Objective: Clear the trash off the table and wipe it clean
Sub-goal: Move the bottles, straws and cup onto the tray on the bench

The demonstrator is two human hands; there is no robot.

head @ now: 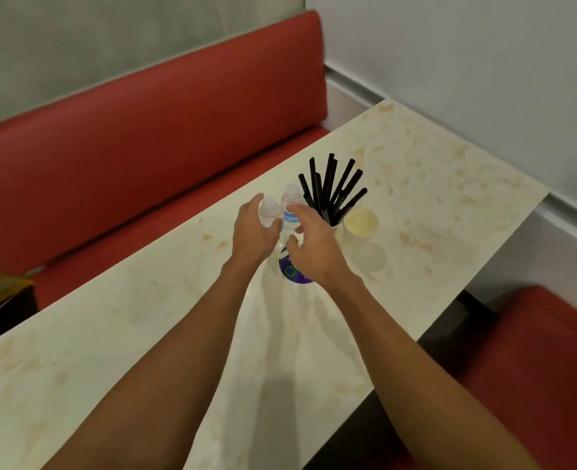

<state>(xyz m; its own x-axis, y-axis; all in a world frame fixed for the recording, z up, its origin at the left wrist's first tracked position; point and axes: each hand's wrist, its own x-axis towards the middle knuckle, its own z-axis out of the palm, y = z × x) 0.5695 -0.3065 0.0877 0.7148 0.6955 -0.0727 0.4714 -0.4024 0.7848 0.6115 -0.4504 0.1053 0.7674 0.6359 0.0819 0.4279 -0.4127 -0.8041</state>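
Note:
Two clear plastic bottles stand close together mid-table: the left bottle (269, 212) and the right bottle (291, 206), which has a blue label. My left hand (253, 232) curls around the left bottle, fingers apart, thumb by its side. My right hand (310, 242) hovers with spread fingers just in front of the right bottle. A purple round thing (295, 273) lies on the table under my right wrist, partly hidden. The cream marbled table (144, 334) carries brownish stains.
A holder with several black straws (332, 188) stands right behind my right hand. A pale yellow cup (360, 222) sits beside it. Red bench seats (144, 147) flank the table, another red seat (551, 351) at lower right. A wall runs along the far edge.

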